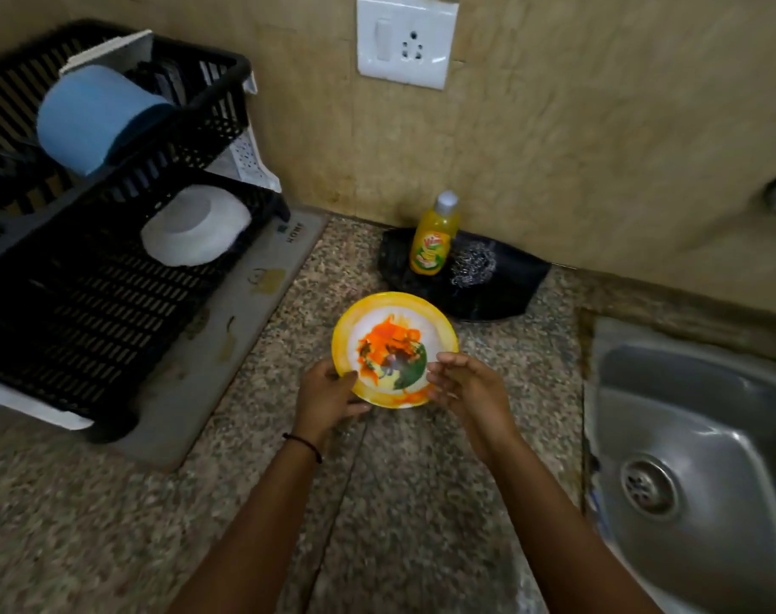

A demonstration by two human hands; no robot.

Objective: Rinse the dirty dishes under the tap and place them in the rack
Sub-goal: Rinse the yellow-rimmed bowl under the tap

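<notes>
A small yellow-rimmed plate [388,334] with an orange and green picture sits tilted above the granite counter, between the rack and the sink. My left hand [328,398] grips its lower left rim. My right hand [466,389] touches its lower right edge with loosely curled fingers. The black two-tier dish rack [111,281] stands at the left; a white bowl [195,230] lies on its lower tier and a blue cup [96,119] on its upper tier. The steel sink [705,414] is at the right, and the tap itself is out of view.
A yellow dish-soap bottle [435,239] and a steel scrubber [472,263] rest on a black tray [501,294] against the wall. A grey mat [226,347] lies under the rack. A wall socket [406,39] is above the counter.
</notes>
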